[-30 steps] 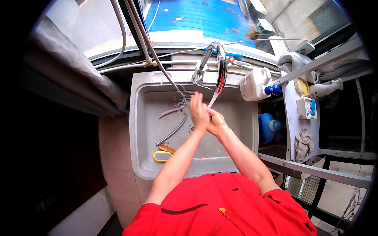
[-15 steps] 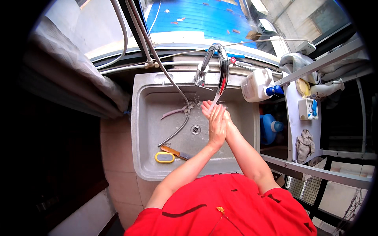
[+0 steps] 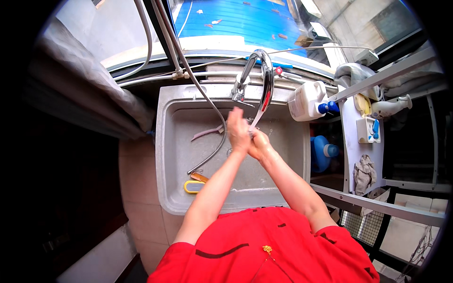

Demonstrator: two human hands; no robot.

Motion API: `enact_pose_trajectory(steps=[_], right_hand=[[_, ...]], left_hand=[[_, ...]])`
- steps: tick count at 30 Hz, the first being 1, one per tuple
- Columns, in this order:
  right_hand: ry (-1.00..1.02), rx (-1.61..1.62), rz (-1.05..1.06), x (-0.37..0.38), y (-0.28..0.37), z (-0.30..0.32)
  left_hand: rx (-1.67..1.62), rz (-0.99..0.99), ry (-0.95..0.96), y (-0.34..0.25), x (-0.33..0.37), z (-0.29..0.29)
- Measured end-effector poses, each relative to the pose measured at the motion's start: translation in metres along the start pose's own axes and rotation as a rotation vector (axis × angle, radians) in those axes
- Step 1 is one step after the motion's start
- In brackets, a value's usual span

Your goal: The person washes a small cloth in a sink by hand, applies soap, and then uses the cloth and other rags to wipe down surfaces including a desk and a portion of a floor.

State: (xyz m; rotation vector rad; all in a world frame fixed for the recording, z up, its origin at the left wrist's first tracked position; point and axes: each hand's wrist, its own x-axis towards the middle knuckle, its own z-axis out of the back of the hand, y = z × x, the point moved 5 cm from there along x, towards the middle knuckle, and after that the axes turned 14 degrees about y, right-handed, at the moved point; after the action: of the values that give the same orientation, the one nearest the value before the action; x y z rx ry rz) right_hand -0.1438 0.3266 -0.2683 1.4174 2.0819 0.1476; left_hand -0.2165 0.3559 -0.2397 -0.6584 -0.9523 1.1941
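Observation:
Over a grey sink (image 3: 163, 141), water runs from a curved chrome faucet (image 3: 269, 80) onto my hands. My left hand (image 3: 239, 131) points up toward the faucet base with its fingers stretched out, somewhat smeared by motion; it holds nothing that I can see. Against its lower side rests my right hand (image 3: 259, 144), wet and just under the stream, its fingers mostly hidden and blurred. To the left of my hands, a grey hose (image 3: 218, 152) hangs down into the basin. A yellow-rimmed oval brush or sponge (image 3: 193, 187) and a wooden handle (image 3: 198, 177) lie near my left forearm.
A white jug (image 3: 306, 101) with a blue cap stands at the sink's right rim. Beyond it are a blue bottle (image 3: 322, 153), a metal-framed shelf with a white soap box (image 3: 368, 130) and a crumpled grey cloth (image 3: 365, 172). A curtain (image 3: 94, 85) hangs on the left.
My hands were pressed together with fingers under the stream. Now the left hand has shifted left and up, and the right has drawn back lower. The left forearm covers more of the wooden-handled tool.

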Motion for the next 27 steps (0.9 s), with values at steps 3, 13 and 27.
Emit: enact_pose_trajectory(steps=[3, 13, 27], right_hand=[[0.107, 0.05, 0.035, 0.005, 0.014, -0.01], [0.031, 0.064, -0.056, 0.011, 0.006, 0.006], [0.064, -0.062, 0.067, 0.007, 0.033, 0.013]], left_hand=[[-0.026, 0.044, 0.023, -0.014, -0.004, -0.005], [0.048, 0.098, 0.015, -0.001, 0.003, -0.003], [-0.182, 0.035, 0.056, -0.036, -0.019, -0.02]])
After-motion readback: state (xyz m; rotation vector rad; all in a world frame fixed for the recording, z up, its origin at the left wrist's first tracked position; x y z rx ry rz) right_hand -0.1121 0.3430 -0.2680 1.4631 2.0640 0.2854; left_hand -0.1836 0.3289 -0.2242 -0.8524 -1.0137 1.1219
